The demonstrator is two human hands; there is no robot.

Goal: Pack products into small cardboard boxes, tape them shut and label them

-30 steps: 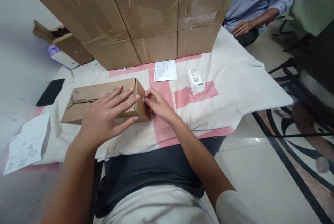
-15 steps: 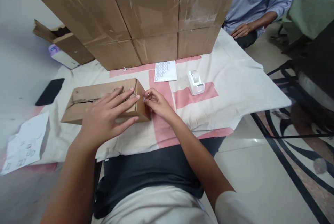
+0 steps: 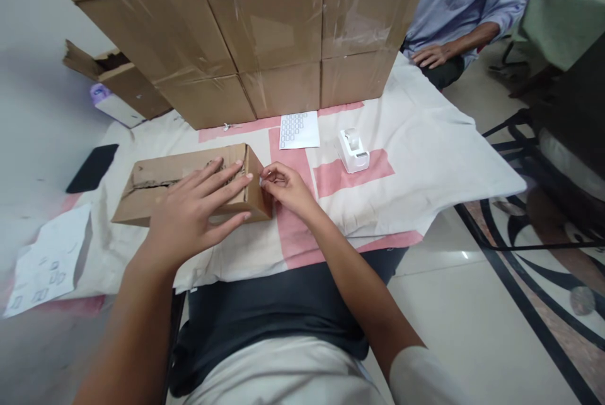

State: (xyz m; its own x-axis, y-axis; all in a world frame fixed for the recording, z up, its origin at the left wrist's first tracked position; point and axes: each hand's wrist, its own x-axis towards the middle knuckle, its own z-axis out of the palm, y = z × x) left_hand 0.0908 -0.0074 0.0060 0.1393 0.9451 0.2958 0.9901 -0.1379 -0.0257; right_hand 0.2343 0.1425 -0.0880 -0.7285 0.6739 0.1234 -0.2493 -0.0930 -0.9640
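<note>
Little has moved since the earlier frame: both hands stay at the box, while only the hand of a co-worker in a pale blue shirt appears slightly shifted, well beyond and to the right of it. That long brown cardboard box with a torn top seam lies on a worktop covered in cream-and-pink cloth. The left hand rests on its top, fingers spread wide; the right hand is at its right end, fingers narrowed in a pinch on a small whitish scrap, too small to identify. Right of the box stands a white plastic tape dispenser; behind it rises a stack of taped brown cartons. Judging by looks, the box should be stiff-walled and fairly light, though its contents are hidden; the ragged seam may give, so its intact long sides suit a hold better.
</note>
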